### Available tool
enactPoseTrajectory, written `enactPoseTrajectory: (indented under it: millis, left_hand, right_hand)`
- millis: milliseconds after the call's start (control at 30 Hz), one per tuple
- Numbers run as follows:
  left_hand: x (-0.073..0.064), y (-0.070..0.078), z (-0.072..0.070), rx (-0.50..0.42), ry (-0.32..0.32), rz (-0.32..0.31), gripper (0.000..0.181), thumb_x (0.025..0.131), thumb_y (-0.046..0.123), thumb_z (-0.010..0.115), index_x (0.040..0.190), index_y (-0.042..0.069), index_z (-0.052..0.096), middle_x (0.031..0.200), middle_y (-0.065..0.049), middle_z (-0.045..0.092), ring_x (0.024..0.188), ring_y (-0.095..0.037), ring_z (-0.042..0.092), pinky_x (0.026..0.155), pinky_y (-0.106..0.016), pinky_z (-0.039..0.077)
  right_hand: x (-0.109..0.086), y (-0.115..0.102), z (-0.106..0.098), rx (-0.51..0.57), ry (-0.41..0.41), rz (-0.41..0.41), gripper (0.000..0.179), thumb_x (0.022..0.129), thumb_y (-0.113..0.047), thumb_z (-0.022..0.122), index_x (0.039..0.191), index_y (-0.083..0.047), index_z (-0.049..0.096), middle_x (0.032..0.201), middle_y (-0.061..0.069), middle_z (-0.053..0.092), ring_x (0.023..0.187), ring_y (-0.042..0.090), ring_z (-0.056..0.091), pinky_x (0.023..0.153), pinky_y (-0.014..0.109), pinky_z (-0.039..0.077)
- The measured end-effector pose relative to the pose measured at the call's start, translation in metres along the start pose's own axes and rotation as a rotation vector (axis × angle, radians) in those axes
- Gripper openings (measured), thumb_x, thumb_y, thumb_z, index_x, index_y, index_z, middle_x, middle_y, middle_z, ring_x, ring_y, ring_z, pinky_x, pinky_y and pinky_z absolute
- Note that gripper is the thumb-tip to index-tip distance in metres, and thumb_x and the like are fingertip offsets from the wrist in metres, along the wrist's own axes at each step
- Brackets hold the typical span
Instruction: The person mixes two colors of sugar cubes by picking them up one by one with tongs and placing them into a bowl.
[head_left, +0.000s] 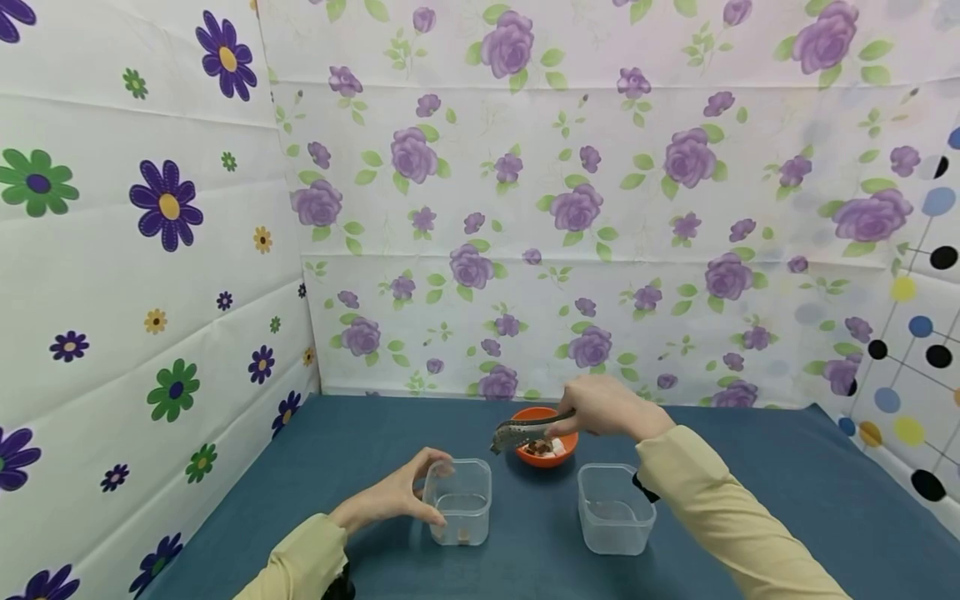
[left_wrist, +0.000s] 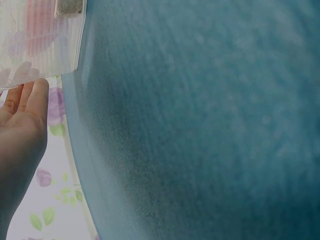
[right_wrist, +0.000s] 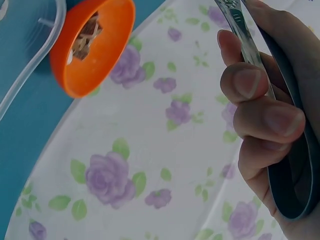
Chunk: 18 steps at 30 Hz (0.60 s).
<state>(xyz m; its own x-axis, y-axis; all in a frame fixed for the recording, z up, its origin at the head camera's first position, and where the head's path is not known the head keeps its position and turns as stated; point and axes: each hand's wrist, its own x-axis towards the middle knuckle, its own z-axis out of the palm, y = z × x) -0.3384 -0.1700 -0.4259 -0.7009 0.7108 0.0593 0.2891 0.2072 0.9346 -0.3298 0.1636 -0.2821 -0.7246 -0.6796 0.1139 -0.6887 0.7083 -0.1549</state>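
Note:
My left hand (head_left: 393,494) grips the left side of a clear plastic container (head_left: 474,510), thumb in front and fingers behind. Small brownish pieces show low in that container; the left wrist view catches only part of its ribbed wall (left_wrist: 42,47) beside the fingers. With my right hand (head_left: 606,406) I hold metal tongs (head_left: 519,432) with dark handles (right_wrist: 295,202), fingers wrapped round them. The tongs' tips hover left of an orange bowl (head_left: 561,457), pointing toward the left container. Brown and white pieces (right_wrist: 86,40) lie in the bowl. Whether the tips pinch anything cannot be made out.
A second clear container (head_left: 617,533) stands on the right, below my right forearm. Blue cloth (head_left: 720,467) covers the table. Flower-patterned sheets (head_left: 480,200) hang behind and at the left; a dotted sheet hangs at the right.

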Motion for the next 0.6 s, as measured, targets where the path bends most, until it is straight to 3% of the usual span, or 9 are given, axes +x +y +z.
enactPoseTrajectory:
  millis: [433,600]
  left_hand:
    - [0.000,-0.003,0.000,-0.009,-0.003,-0.007,0.073,0.080,0.025,0.071,0.135,0.005,0.027,0.135,-0.019,0.027,0.127,-0.034,0.022,0.091,-0.058,0.027]
    - [0.000,-0.003,0.000,0.001,0.000,-0.004,0.072,0.080,0.023,0.071,0.135,0.006,0.027,0.135,-0.020,0.028,0.126,-0.033,0.024,0.091,-0.057,0.028]
  right_hand:
    - [-0.006,0.018,0.000,-0.090,0.034,0.060,0.047,0.080,-0.039,0.068,0.043,-0.019,0.045,0.036,-0.012,0.027,0.031,0.004,0.029,0.036,0.020,0.020]
    - [-0.007,0.024,-0.001,-0.143,0.060,0.075,0.053,0.079,-0.037,0.069,0.043,-0.020,0.035,0.041,-0.014,0.015,0.036,0.003,0.016,0.039,0.021,0.015]
